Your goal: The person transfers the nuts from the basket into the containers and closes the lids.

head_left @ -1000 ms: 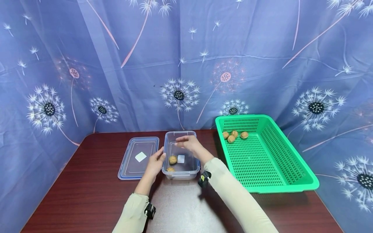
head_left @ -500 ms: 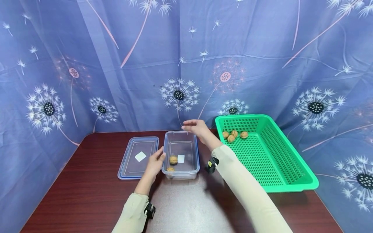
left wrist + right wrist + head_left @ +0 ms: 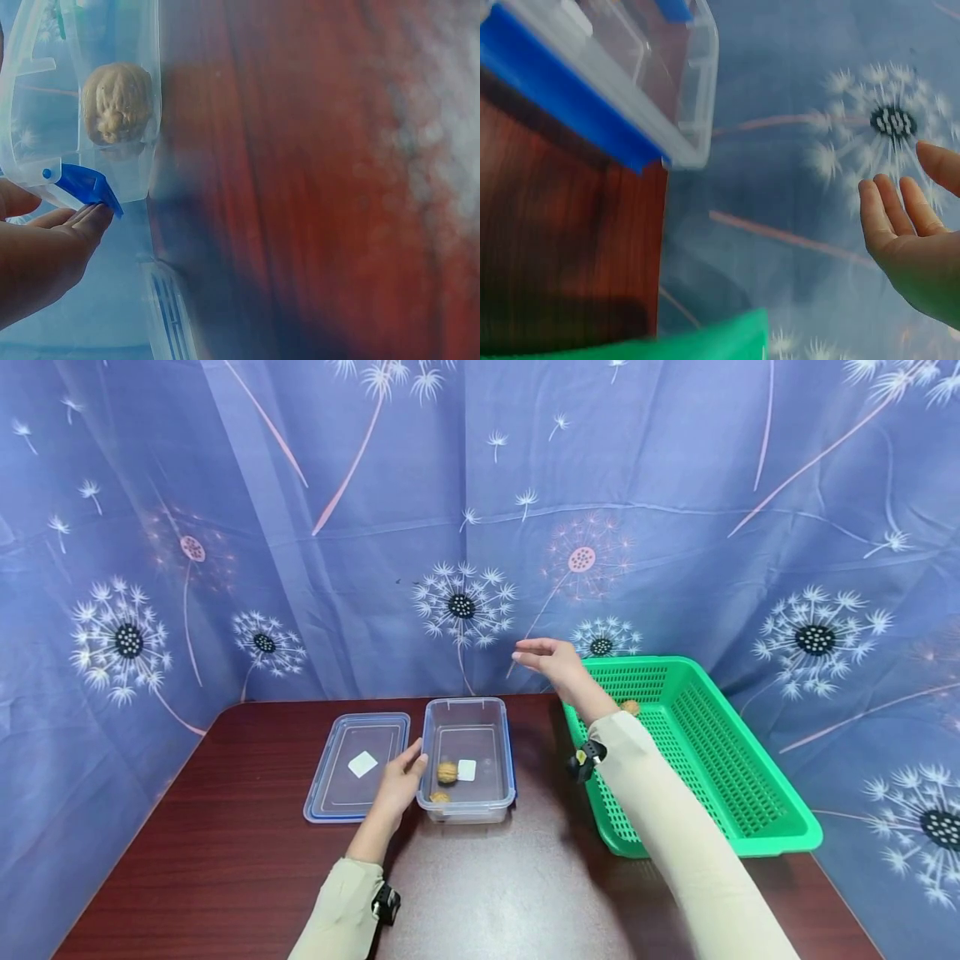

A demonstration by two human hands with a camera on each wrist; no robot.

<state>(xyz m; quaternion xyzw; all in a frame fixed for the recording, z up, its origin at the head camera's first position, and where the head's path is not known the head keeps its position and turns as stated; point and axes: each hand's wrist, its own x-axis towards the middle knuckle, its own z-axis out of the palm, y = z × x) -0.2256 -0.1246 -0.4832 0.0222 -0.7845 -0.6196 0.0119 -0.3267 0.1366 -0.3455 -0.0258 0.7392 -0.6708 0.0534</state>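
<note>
Against the left side of a clear plastic food box (image 3: 483, 739), my left hand (image 3: 395, 787) rests with its fingertips touching the blue latch (image 3: 91, 186). Two walnuts lie in the box: one walnut (image 3: 447, 772) beside a white label, another walnut (image 3: 439, 797) in the near left corner. My right hand (image 3: 557, 664) is raised between the box and the green basket (image 3: 750, 760), fingers extended and holding nothing. One basket walnut (image 3: 630, 707) shows past the right forearm, which hides the others. The right wrist view shows the same right hand (image 3: 915, 240) with its fingers apart.
The box's lid (image 3: 337, 785), with a blue edge and a white label, lies flat left of the box. All stand on a dark red-brown table (image 3: 240, 843). A blue dandelion-print curtain (image 3: 360, 610) hangs directly behind the table.
My right hand has moved from over the box up and to the right, beside the basket's far left corner, and its arm now covers several walnuts. The left hand has stayed put.
</note>
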